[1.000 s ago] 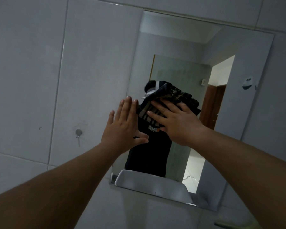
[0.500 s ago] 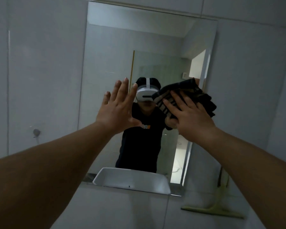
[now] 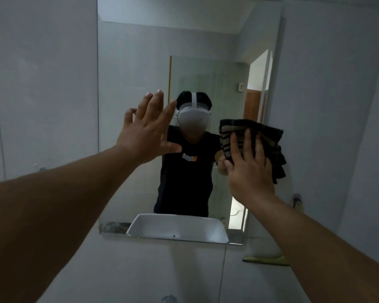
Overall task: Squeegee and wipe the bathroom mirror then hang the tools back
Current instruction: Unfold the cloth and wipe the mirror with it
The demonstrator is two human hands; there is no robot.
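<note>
- My right hand (image 3: 248,169) has its fingers (image 3: 247,141) spread flat, pressing a dark striped cloth (image 3: 269,147) against the glass; it is a flat-palm press, not a closed grip, and the cloth bunches out past the fingertips to the right.
- My left hand (image 3: 147,132) is wide open, fingers fanned and thumb out, holding nothing. I cannot tell whether its fingertips touch the glass or hover just off it.
- The cloth sits at the right edge of the mirror (image 3: 140,62), about mid-height, with part of it overhanging onto the tiled wall (image 3: 337,106).
- The squeegee (image 3: 267,259) shows low at the right, beside the mirror's lower corner: a yellow-green blade edge with what looks like its handle above. It seems to hang on the wall, though its hook is hard to make out.
- I judge the squeegee pass done and the wiping step in hand, with the cloth at the end of a stroke to the right.
- Next, I would keep an even flat pressure and bring the cloth back across a lower band, down to the bottom edge above the reflected sink (image 3: 177,228).
- After that, the cloth needs gathering into a proper grip for hanging.
</note>
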